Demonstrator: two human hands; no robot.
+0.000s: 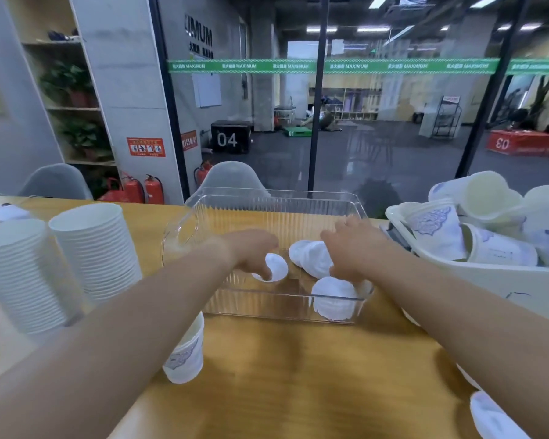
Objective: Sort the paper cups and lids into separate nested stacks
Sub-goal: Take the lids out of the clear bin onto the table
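Observation:
A clear ribbed plastic bin (279, 213) stands mid-table with a few white lids inside. My left hand (254, 251) reaches into the bin and pinches one white lid (276, 267). My right hand (352, 248) is also inside, fingers curled down onto overlapping lids (311, 256); its fingertips are hidden. Another lid (333, 297) leans on the bin's near wall. Two tall nested stacks of white lids (95, 248) stand at the left. A short stack of printed paper cups (184, 356) sits under my left forearm.
A cream basket (495, 277) at the right holds several jumbled printed cups (438, 231). One more cup (495, 419) lies at the bottom right edge. Grey chairs (232, 179) stand behind the wooden table (298, 375), with a glass wall beyond.

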